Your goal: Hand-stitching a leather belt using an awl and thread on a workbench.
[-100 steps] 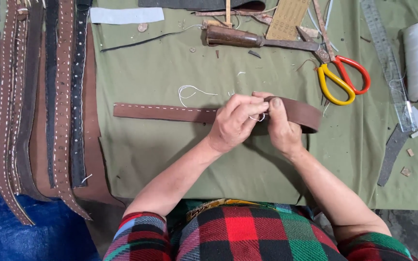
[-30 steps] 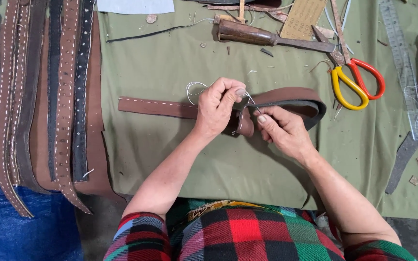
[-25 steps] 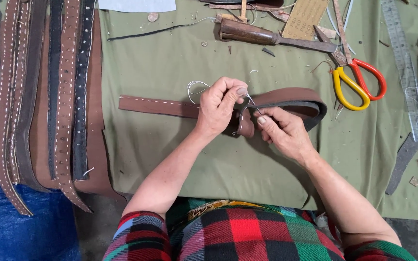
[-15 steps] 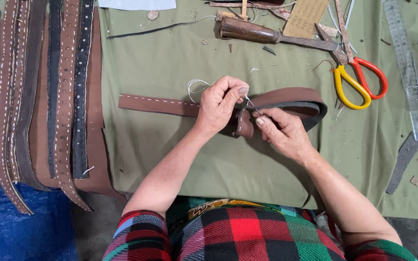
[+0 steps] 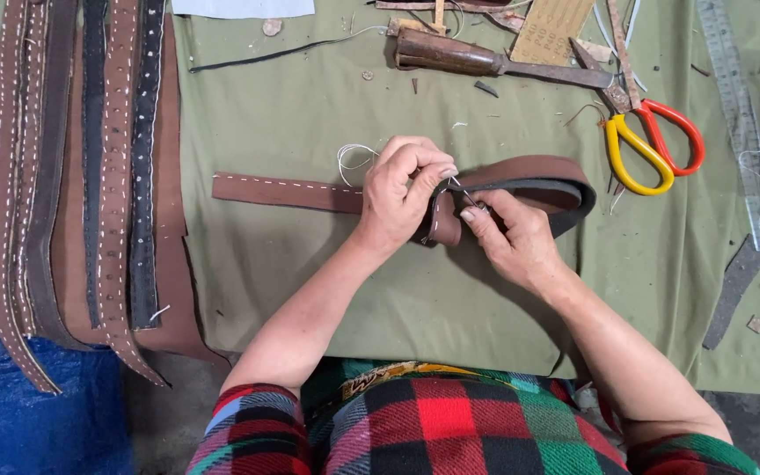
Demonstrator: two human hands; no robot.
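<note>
While pinching folded brown leather strap mid-table: left hand closed on fold, right hand nipping needle with white thread. Likely stiff, springy, light; grip beside the fold. Scissors well apart.

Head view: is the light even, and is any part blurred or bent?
Head view: soft, even light, only faint shadows under the left hand and right hand; the brown strap is sharp; the metal ruler bows slightly near the edge; no strong glare.
</note>
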